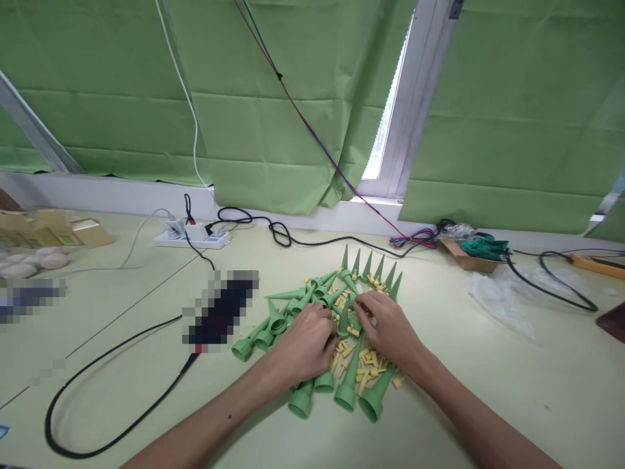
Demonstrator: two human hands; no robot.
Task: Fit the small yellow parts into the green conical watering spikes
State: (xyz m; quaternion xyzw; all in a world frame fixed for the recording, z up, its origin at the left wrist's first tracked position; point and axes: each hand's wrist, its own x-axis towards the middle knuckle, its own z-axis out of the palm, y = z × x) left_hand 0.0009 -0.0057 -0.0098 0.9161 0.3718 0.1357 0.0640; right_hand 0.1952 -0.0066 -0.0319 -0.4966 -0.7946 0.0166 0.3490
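My left hand [307, 342] rests over a pile of green hollow plastic spikes [276, 320], its fingers curled inward; whatever they hold is hidden. To the right, my right hand [388, 326] has its fingers bent and thumb drawn in, with the tips close to green spikes; I cannot make out what is between them. An upright green spike [344, 320] stands between the hands. Small yellow plastic pieces [370, 365] lie loose among and below the spikes. Behind my right hand, a row of upright green spikes [379, 268] stands on the table.
A blurred dark device [222, 309] with a black cable lies left of the pile. Farther back are a white power strip [193, 240] and cables. A cardboard box [469, 257] and clear plastic wrap [502, 303] sit at right. Green curtains [293, 130] hang behind the table.
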